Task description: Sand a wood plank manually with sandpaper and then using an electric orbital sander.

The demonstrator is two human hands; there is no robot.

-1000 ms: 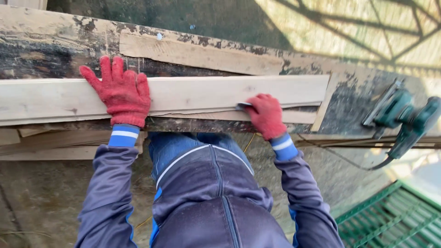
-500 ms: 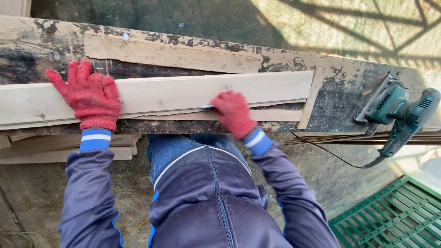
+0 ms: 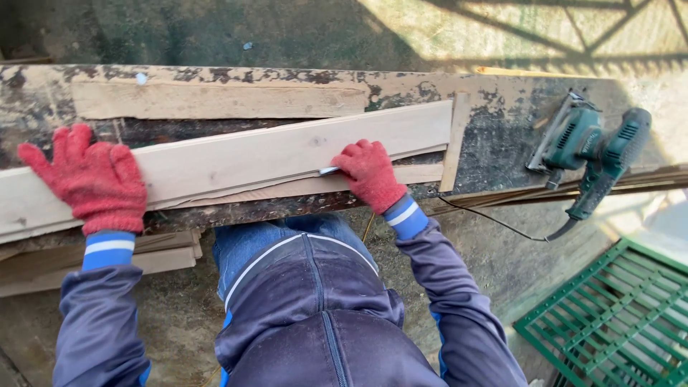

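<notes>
The right hand, in a red glove, was curled around a small metal blade, its tip against the near edge of the pale board. Over the last second that hand had slid leftward along the edge, so the scraping pass had advanced toward the middle of the board. The left hand, fingers spread flat, pressed the board down near its left end, gripping nothing. The board lay lengthwise on the worn bench, above a thinner strip. Farther right sat a green sander.
</notes>
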